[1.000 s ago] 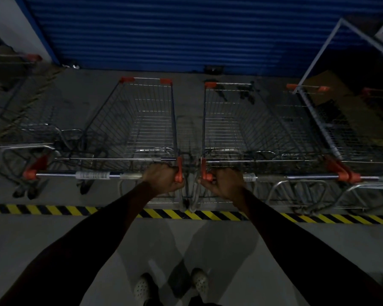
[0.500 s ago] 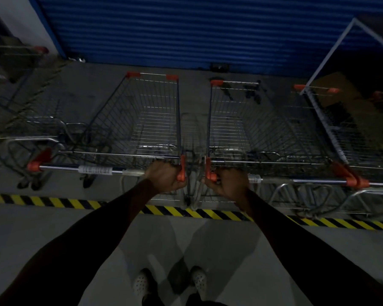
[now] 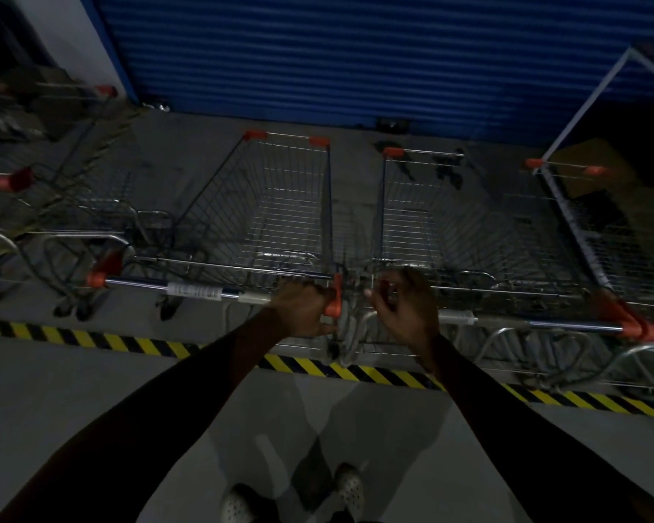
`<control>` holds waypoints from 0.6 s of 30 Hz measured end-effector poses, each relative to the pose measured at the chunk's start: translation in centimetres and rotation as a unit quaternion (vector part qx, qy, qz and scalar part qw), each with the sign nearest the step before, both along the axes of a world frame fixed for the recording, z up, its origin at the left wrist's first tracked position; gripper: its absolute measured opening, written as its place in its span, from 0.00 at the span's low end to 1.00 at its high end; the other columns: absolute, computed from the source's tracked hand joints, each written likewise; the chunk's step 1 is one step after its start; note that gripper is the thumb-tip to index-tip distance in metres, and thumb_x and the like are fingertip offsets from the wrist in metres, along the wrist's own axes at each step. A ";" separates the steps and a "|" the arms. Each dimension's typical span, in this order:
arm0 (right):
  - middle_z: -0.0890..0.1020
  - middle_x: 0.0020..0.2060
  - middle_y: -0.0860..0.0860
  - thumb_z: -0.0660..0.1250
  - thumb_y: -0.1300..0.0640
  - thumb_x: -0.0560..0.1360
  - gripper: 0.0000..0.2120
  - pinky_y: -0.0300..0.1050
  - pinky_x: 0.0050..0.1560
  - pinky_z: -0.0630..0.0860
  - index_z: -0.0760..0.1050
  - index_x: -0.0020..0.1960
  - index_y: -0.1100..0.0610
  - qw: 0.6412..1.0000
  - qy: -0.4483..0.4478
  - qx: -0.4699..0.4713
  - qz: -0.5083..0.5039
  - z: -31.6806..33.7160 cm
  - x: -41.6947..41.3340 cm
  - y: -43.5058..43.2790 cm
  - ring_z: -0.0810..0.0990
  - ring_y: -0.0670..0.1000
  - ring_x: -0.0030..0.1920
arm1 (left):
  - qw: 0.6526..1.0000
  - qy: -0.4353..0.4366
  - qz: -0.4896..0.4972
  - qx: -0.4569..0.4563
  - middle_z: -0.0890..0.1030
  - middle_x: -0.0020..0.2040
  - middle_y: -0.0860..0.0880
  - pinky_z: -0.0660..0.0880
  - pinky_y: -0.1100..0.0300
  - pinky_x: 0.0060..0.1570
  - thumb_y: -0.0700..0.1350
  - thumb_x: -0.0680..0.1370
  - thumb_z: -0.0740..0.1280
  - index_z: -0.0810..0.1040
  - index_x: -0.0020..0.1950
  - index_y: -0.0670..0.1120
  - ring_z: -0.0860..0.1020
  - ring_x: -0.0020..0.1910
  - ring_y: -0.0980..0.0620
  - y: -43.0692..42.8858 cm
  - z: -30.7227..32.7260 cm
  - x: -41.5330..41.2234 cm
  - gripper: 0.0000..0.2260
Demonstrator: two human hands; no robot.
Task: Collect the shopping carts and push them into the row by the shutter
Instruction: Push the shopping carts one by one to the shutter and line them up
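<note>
Two wire shopping carts stand side by side facing the blue shutter (image 3: 355, 50). My left hand (image 3: 303, 311) grips the right end of the left cart's handle (image 3: 193, 292), beside its orange cap. The left cart's basket (image 3: 291, 205) is empty. My right hand (image 3: 403, 305) hovers over the left end of the right cart's handle (image 3: 544, 324), fingers loosely spread and not wrapped round the bar. The right cart's basket (image 3: 438, 220) is also empty.
More carts stand at the far left (image 3: 53, 205) and far right (image 3: 620, 239). A white metal frame (image 3: 582, 103) leans over the right-hand cart. A yellow-black hazard stripe (image 3: 129, 343) crosses the grey floor under the handles. My shoes (image 3: 291, 496) are behind it.
Both carts have rolled a little closer to the shutter. My right hand has let go of the right cart's handle and lifted off it. My left hand keeps its grip.
</note>
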State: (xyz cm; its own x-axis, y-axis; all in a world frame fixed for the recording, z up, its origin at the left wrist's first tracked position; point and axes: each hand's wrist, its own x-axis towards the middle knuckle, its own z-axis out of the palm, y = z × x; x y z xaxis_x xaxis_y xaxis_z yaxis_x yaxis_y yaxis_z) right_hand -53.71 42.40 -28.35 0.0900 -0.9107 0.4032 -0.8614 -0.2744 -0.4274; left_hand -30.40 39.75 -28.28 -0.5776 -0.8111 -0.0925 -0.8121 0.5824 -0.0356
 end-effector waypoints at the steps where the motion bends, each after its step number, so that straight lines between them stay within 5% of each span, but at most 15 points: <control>1: 0.80 0.49 0.53 0.61 0.36 0.76 0.23 0.46 0.48 0.75 0.79 0.55 0.54 1.000 -0.008 -0.012 0.006 0.3 1.1 0.1 0.78 0.54 0.51 | 1.000 0.012 -0.005 -0.004 0.82 0.59 0.46 0.77 0.51 0.52 0.71 0.73 0.63 0.75 0.66 0.49 0.81 0.56 0.44 0.1 0.0 0.8 0.31; 6: 0.79 0.50 0.52 0.63 0.39 0.76 0.20 0.47 0.56 0.72 0.80 0.54 0.55 0.995 -0.042 -0.051 0.069 1.7 9.8 0.1 0.75 0.52 0.53 | 0.992 0.110 -0.005 -0.057 0.80 0.60 0.43 0.79 0.48 0.49 0.71 0.73 0.54 0.77 0.66 0.45 0.79 0.58 0.41 0.6 2.1 8.0 0.36; 11: 0.78 0.50 0.52 0.67 0.43 0.78 0.18 0.49 0.50 0.75 0.79 0.55 0.58 0.977 -0.092 -0.076 0.179 2.1 20.3 -0.6 0.77 0.54 0.52 | 0.981 0.154 0.003 -0.120 0.81 0.48 0.43 0.77 0.54 0.37 0.62 0.75 0.61 0.80 0.54 0.42 0.81 0.46 0.41 0.3 4.4 18.2 0.24; 18: 0.77 0.54 0.54 0.67 0.44 0.78 0.20 0.53 0.52 0.76 0.78 0.60 0.59 0.953 -0.119 -0.077 0.267 2.9 33.9 -1.6 0.77 0.57 0.55 | 0.960 0.191 0.105 -0.173 0.80 0.51 0.43 0.78 0.48 0.37 0.60 0.80 0.61 0.79 0.55 0.43 0.80 0.46 0.41 2.0 5.7 32.0 0.21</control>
State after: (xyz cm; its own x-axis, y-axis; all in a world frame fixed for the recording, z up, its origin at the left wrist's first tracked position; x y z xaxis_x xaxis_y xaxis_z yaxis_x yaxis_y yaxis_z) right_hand -19.86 40.83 -25.45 0.4129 -0.6896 0.5950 -0.4647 -0.7214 -0.5135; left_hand 1.56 41.80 -22.61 -0.3356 -0.8576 0.3898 -0.9029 0.4109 0.1265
